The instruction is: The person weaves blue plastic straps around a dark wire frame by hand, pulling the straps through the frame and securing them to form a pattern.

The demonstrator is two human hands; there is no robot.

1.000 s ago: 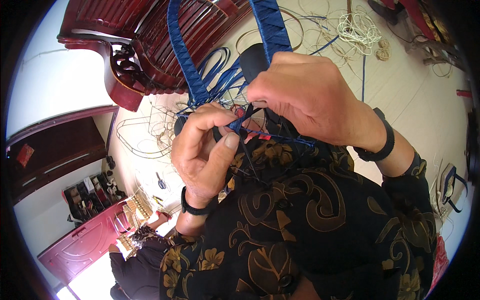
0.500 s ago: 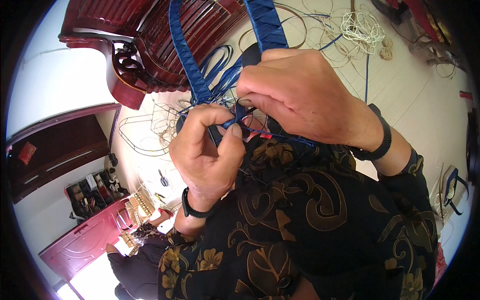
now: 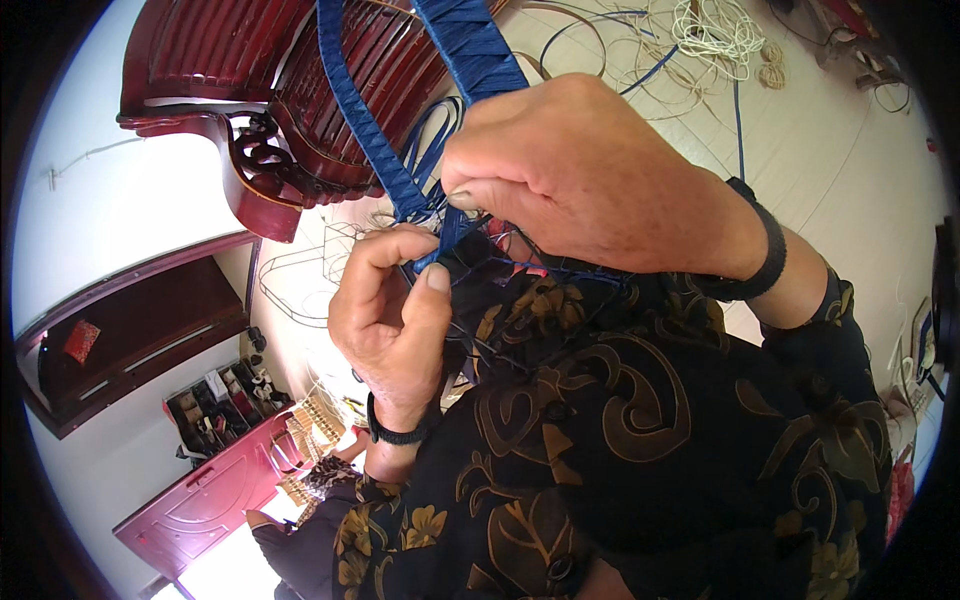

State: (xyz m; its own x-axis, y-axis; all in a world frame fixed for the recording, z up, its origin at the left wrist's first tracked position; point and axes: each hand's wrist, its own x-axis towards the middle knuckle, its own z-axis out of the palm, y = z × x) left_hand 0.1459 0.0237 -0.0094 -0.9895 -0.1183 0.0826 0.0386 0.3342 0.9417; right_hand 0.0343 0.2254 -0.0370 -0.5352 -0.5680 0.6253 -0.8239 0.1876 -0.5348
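My left hand [image 3: 388, 312] pinches the lower end of a blue strip between thumb and forefinger. Close beside it, my right hand [image 3: 590, 180] is closed, its thumb pressed on the same blue strip [image 3: 451, 232], which runs taut between the two hands. Beyond my hands rises a frame wrapped in blue strip, with a narrow band [image 3: 362, 115] at left and a wider band [image 3: 468, 48] at right. Thin blue-and-dark cord [image 3: 575, 272] crosses below my right hand. The work lies close against my patterned shirt, and my fingers hide part of it.
A carved dark red wooden bench [image 3: 255, 165] stands ahead on the left. Loose blue strips [image 3: 432, 140] hang near it. Cream cord [image 3: 715, 38] lies coiled on the floor at far right. Another person [image 3: 300, 530] is at lower left, near a red door [image 3: 205, 490].
Both hands have shifted a little left with the blue-wrapped frame. My right hand has drawn upward from my left thumb, and more of the blue strip shows between them. The whole view has shifted slightly.
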